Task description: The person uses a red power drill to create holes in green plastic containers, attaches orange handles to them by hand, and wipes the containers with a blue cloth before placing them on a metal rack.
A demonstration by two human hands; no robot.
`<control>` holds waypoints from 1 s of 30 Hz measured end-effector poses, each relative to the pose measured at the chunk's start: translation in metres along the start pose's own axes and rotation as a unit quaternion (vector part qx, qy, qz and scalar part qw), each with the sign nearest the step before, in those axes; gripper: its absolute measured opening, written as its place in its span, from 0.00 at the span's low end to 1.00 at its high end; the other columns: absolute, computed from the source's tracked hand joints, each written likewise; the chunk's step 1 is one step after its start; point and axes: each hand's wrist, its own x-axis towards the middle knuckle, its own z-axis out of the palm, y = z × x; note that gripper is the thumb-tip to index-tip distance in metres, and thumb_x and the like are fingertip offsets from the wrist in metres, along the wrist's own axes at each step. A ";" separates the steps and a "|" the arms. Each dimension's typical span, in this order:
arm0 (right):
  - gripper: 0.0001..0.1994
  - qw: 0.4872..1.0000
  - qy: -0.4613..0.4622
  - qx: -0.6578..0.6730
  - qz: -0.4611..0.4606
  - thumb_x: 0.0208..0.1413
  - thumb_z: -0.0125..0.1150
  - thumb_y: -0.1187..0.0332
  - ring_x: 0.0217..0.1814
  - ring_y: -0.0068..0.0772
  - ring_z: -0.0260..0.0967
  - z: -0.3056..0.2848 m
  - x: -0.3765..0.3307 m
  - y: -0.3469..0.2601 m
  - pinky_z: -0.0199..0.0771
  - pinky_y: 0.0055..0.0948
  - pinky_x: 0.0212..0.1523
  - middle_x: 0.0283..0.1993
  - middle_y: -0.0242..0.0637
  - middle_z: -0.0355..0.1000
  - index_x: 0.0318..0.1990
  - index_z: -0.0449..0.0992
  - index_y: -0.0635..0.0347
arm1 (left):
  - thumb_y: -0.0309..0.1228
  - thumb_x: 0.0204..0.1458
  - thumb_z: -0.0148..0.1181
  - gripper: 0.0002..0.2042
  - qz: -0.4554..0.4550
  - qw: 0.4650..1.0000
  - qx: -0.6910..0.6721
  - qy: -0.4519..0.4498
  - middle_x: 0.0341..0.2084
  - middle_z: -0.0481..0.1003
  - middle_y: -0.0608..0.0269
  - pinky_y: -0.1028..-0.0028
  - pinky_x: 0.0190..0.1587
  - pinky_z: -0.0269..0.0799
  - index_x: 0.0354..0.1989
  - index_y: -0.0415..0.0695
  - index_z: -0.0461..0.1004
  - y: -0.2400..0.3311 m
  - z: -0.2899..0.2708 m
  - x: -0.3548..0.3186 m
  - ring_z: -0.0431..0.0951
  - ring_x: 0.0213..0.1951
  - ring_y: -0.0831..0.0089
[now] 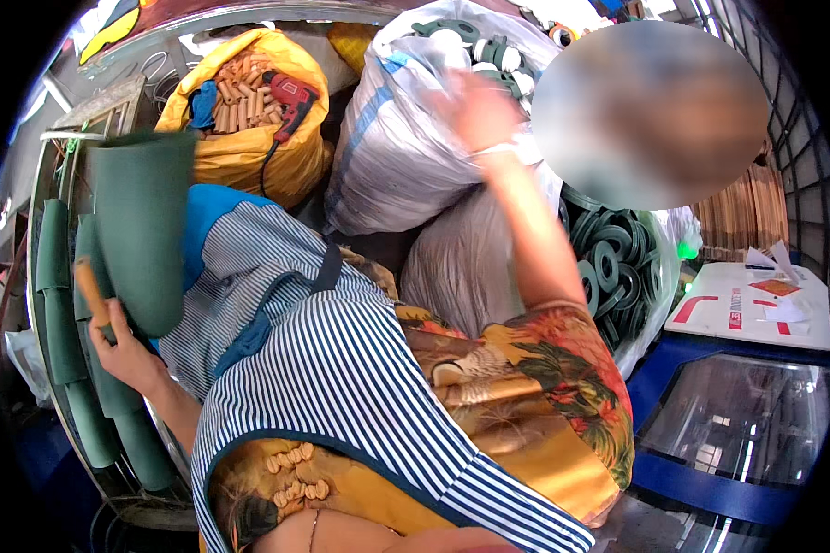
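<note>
My left hand (127, 352) is closed round a short light-brown wooden peg (90, 290) at the left. Right beside it stands a large dark green cylinder (143, 235) with a rounded lower end. Whether the hand also supports this cylinder, I cannot tell. My right hand (478, 111) reaches forward over the mouth of a white woven sack (392, 147) and is smeared by motion, so its fingers do not show clearly. Inside that sack lie dark green and white ring-shaped pieces (498, 60).
A yellow sack (290, 170) holds wooden pegs (240, 97) and a red corded drill (292, 101). Green cylinders (65, 332) line a rack at the left. A clear bag of green rings (618, 258) stands at right, by a white box (752, 300). A blurred oval hides the upper right.
</note>
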 end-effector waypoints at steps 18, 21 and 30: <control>0.24 0.851 -0.438 -0.096 0.271 0.43 0.71 0.56 0.29 0.34 0.67 -0.078 -0.103 0.309 0.68 0.40 0.32 0.31 0.40 0.76 0.44 0.78 0.63 | 0.30 0.52 0.66 0.19 0.121 0.978 0.096 -0.138 0.47 0.75 0.60 0.69 0.56 0.65 0.53 0.42 0.73 -0.089 -0.012 -0.004 0.73 0.50 0.67; 0.22 0.937 -0.183 -0.220 0.201 0.48 0.62 0.59 0.54 0.54 0.72 -0.122 -0.029 0.225 0.71 0.46 0.52 0.49 0.50 0.76 0.50 0.75 0.57 | 0.27 0.49 0.68 0.20 -0.002 0.999 -0.003 -0.047 0.43 0.77 0.60 0.71 0.49 0.71 0.52 0.43 0.76 -0.075 -0.012 -0.023 0.76 0.44 0.70; 0.18 0.743 -0.416 0.516 -0.091 0.57 0.59 0.73 0.52 0.22 0.68 0.067 0.077 -0.104 0.67 0.21 0.54 0.51 0.30 0.73 0.56 0.73 0.62 | 0.21 0.52 0.59 0.17 0.028 0.950 -0.306 0.063 0.35 0.79 0.53 0.71 0.50 0.72 0.52 0.31 0.72 -0.034 -0.051 -0.040 0.79 0.42 0.66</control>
